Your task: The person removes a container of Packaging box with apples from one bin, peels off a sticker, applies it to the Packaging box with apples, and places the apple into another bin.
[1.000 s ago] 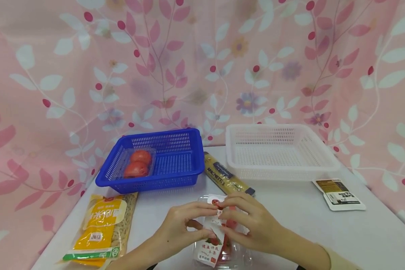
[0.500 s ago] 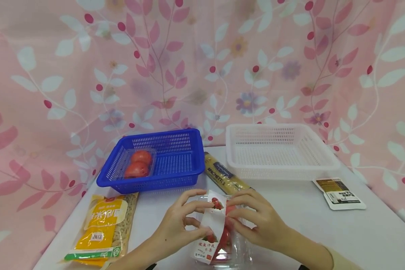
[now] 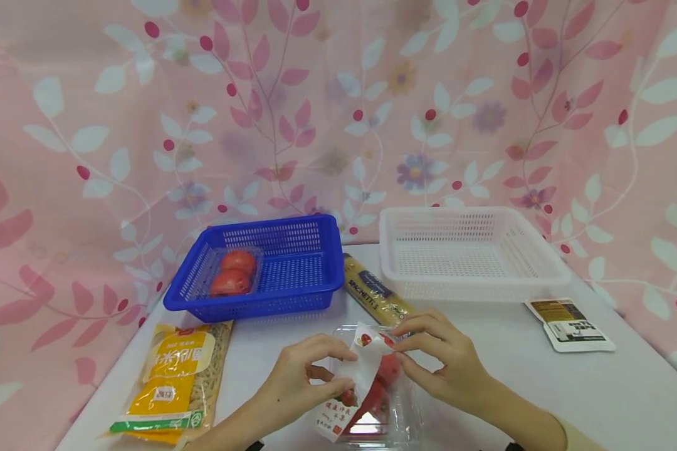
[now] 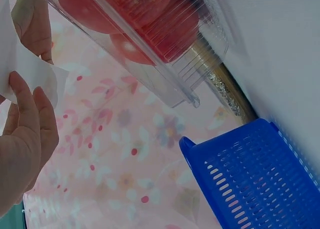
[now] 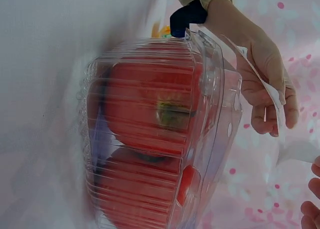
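From left: the blue basket, upright on the desk, keeps a packed pair of red fruit together. My left hand pinches the paper label at its left side; the clear box beneath rests on the desk close to me, presumably for two-handed reach; my right hand pinches the label's upper right corner, apparently holding it clear of the lid.

"What stands at twelve o'clock?"
"A pink flower-print cloth, softly creased, running from nine o'clock round to three."
"And toward six?"
"A white tabletop, evenly lit."
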Motion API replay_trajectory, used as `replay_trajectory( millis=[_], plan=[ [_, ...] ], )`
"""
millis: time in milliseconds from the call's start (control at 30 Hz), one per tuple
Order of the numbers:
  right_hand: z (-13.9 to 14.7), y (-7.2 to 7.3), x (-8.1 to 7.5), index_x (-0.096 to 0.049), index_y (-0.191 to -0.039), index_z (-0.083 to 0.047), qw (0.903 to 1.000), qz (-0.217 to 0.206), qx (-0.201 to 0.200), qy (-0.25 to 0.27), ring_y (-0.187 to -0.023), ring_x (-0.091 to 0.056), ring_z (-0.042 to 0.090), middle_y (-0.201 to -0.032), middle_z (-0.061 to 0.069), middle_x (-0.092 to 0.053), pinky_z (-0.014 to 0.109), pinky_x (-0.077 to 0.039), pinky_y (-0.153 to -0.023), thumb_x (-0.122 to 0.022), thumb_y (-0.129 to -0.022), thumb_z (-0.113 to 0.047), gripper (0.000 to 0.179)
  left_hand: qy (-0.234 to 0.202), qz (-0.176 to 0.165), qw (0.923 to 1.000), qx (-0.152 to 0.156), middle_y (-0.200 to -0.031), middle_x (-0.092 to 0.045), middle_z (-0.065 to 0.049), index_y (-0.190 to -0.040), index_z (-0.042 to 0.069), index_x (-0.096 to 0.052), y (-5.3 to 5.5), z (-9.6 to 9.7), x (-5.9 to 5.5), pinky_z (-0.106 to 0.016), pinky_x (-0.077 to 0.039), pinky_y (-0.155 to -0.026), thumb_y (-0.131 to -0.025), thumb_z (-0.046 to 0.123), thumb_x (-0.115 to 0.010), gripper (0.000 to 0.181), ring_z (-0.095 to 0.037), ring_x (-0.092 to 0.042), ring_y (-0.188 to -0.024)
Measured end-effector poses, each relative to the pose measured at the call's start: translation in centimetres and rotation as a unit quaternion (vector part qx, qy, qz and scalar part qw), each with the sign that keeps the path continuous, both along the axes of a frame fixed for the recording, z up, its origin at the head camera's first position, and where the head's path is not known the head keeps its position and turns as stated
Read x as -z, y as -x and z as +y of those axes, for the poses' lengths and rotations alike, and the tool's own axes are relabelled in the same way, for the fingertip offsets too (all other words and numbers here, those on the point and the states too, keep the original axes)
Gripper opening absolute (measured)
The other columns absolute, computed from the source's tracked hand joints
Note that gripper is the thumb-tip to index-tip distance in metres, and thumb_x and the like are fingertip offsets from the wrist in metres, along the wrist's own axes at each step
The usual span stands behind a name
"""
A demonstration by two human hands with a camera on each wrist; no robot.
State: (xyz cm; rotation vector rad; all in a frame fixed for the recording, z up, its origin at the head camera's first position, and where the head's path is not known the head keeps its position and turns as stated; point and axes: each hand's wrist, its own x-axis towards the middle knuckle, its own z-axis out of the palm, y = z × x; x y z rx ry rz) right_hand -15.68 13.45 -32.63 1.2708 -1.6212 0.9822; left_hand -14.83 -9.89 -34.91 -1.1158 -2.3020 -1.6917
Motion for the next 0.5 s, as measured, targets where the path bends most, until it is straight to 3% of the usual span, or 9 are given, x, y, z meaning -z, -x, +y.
replay_trajectory(
  millis=[300,500],
  plan=[
    [0.1,-0.1,0.1,-0.064,-0.077,-0.003,0.9998,-0.017,0.003,0.010,-0.084,-0.053,0.024,-0.087,0.011,-0.061,0.021,-0.045,-0.082,-0.058,-0.089,-0.012,0.016,0.019,0.006,0.9997,-0.012,-0.097,-0.061,-0.002,-0.091,0.004,-0.070,0.2,-0.4,0.5,-0.025,-0.054,-0.060,-0.075,0.005,-0.074,0.016,-0.012,-0.060,-0.089],
    [0.3,0.1,0.0,-0.063,-0.076,-0.002,0.9995,-0.020,0.012,0.022,-0.082,-0.053,0.023,-0.086,0.012,-0.060,0.019,-0.046,-0.078,-0.058,-0.089,-0.013,0.018,0.040,-0.007,0.9986,-0.036,-0.096,-0.062,0.000,-0.091,0.007,-0.070,0.1,-1.4,0.5,-0.024,-0.054,-0.061,-0.076,0.007,-0.073,0.016,-0.012,-0.062,-0.085]
  ],
)
